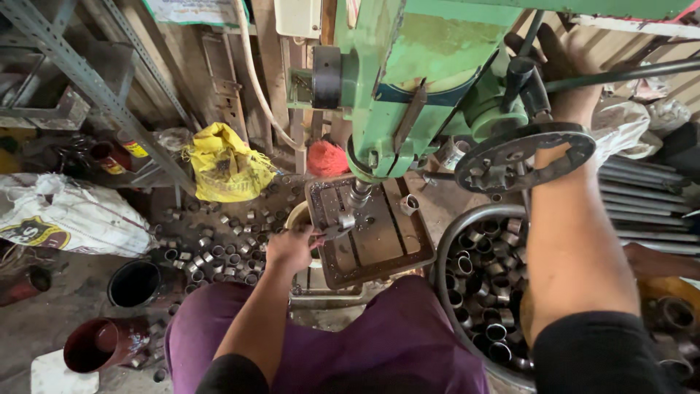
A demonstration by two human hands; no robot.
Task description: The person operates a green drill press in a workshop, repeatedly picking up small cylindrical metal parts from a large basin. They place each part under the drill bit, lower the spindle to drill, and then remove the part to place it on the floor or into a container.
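Our left hand [290,248] is closed around a plier-like tool [329,233] that clamps a small metal ring [347,220] on the drill press table [379,241], right under the spindle [359,191]. Our right hand [565,55] reaches up and seems wrapped around the black feed lever [521,76], though the view there is cramped. If the bit grabs, the ring could spin out of the tool and toward our knuckles just beside it. A second ring [409,205] sits loose on the table; more fill the basin [445,255] under our right forearm.
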